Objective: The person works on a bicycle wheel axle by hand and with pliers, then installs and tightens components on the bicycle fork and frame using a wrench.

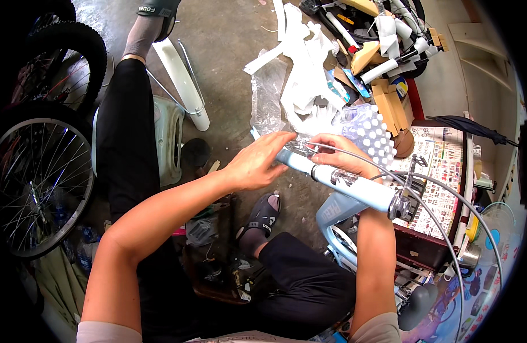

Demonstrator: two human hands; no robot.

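A light-blue bicycle frame [355, 190] lies across in front of me, its long tube running from a shiny metal end on the right to a narrower end near my left hand. My left hand [259, 162] is beside that narrower end, fingers stretched out and thumb apart, seemingly touching the tube. My right hand [344, 154] is closed behind the tube, thumb and fingertips pinching a thin grey cable [383, 169] close to its tip. Clear plastic film [298, 145] sits between the two hands. My right forearm passes behind the frame.
Bicycle wheels [45, 186] stand on the left, by a pale plastic stool [167, 140] under my leg. A white fender [183, 86] lies beyond it. White wrapping [305, 68], cardboard [389, 106] and wrapped bike parts pile up ahead. A printed-top box [438, 171] stands right.
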